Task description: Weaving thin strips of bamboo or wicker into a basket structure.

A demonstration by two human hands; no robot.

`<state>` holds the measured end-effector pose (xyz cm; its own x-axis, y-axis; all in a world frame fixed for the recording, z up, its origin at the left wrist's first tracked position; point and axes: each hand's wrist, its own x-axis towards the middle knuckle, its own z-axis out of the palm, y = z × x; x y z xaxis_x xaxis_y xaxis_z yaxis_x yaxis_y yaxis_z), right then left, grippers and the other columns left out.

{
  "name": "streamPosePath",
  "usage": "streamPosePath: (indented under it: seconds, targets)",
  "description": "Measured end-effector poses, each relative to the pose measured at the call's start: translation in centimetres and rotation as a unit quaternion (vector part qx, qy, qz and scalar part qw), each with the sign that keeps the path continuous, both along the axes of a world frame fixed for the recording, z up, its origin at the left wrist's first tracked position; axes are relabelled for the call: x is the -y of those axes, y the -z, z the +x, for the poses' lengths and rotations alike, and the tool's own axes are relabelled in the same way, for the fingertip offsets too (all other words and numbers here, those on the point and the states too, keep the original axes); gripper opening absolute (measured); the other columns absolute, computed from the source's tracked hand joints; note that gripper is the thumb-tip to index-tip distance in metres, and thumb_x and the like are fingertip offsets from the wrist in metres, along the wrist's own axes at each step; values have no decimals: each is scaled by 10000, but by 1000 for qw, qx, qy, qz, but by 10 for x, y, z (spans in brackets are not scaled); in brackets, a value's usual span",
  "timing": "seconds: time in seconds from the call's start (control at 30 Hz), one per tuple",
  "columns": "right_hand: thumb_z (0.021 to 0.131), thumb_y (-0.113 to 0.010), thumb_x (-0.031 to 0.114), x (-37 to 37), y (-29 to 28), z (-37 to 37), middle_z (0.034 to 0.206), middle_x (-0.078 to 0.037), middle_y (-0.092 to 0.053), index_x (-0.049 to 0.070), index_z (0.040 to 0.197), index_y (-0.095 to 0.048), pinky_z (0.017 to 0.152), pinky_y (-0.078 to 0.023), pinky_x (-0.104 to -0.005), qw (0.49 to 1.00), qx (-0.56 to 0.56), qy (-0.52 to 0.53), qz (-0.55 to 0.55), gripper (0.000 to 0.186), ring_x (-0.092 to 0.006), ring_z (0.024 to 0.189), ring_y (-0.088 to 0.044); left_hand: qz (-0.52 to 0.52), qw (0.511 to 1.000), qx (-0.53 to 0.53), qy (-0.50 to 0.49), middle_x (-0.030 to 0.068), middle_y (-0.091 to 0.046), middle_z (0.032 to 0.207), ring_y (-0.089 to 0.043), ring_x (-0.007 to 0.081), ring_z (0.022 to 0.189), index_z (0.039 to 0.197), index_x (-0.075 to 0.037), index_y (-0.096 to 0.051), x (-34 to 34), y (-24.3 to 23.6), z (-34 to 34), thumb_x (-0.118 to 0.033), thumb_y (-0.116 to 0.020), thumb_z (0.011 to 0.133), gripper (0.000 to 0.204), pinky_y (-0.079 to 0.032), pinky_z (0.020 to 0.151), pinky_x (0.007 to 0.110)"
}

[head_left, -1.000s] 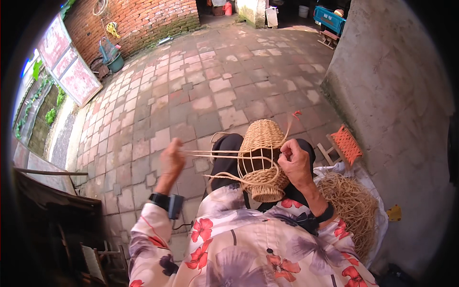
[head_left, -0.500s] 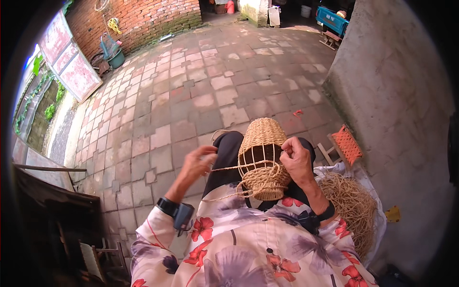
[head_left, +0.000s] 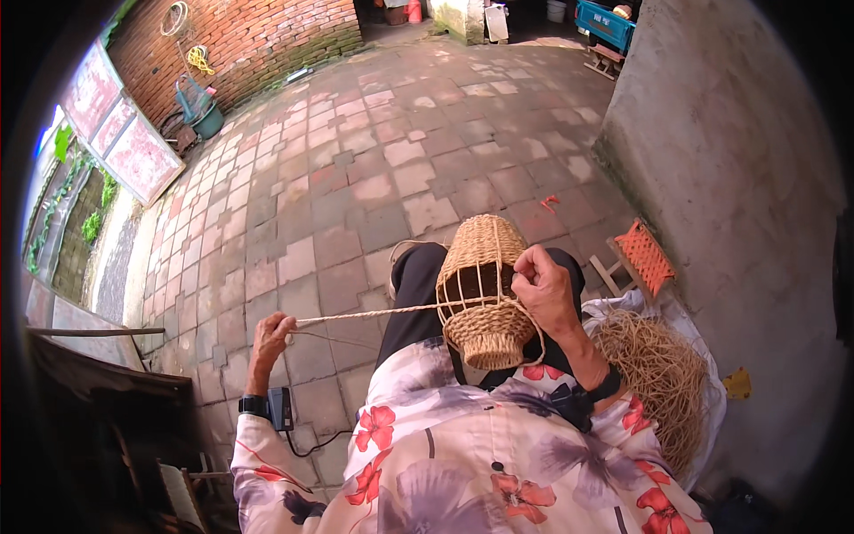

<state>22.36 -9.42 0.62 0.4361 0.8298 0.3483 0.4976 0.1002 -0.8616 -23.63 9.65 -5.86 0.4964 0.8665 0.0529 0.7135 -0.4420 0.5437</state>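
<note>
A woven straw basket [head_left: 487, 238] lies across my lap between my knees, its narrow neck toward me and a band of bare upright ribs across its middle. My left hand [head_left: 269, 342] is out to the left, closed round a twisted straw cord [head_left: 365, 315]. That cord runs taut from the fist to the basket's ribs. At the right side of the ribs, my right hand [head_left: 543, 289] is closed with thumb and finger pinched against the basket. What exactly lies in its fingertips is hidden. Another loop of cord hangs beside the basket neck below my right hand.
To my right a heap of loose straw strands [head_left: 649, 378] lies on a white sack [head_left: 709, 418]. Beyond it stands a small stool with an orange woven seat [head_left: 645, 258], close to the grey wall [head_left: 725, 169]. A dark wooden piece of furniture [head_left: 107, 418] stands at left.
My left hand has swung out to the left and down, drawing the cord taut. My right hand stays at the basket's right side, slightly higher. The basket has tilted a little.
</note>
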Motion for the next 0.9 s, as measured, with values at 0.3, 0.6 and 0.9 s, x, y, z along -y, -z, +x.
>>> streamPosePath:
  seconds: [0.3, 0.6, 0.9]
  targets:
    - [847, -662, 234, 54, -23, -6, 592, -58, -534, 25, 711, -523, 528, -429, -304, 989, 117, -65, -69, 285, -168, 526, -488, 39, 988, 150, 11, 82, -636, 878, -569, 143, 636, 973, -51, -649, 53, -45, 148, -127, -662, 808, 183, -463, 586, 276]
    - [780, -703, 186, 125, -67, 20, 694, -82, -650, 11, 929, -675, 727, -434, -381, 881, -165, -437, 72, 232, -191, 567, -598, -55, 969, 185, 157, 59, -597, 794, -487, 90, 582, 917, -22, -588, 106, -81, 242, -229, -685, 833, 243, -414, 536, 252]
    - [897, -570, 169, 161, -66, 105, 776, -64, -630, 10, 964, -622, 680, -470, -321, 954, 106, 266, -83, 180, -166, 718, -597, -106, 950, 230, 182, 64, -580, 831, -577, 127, 634, 884, -7, -574, 99, -65, 227, -197, -655, 852, 209, -464, 566, 279]
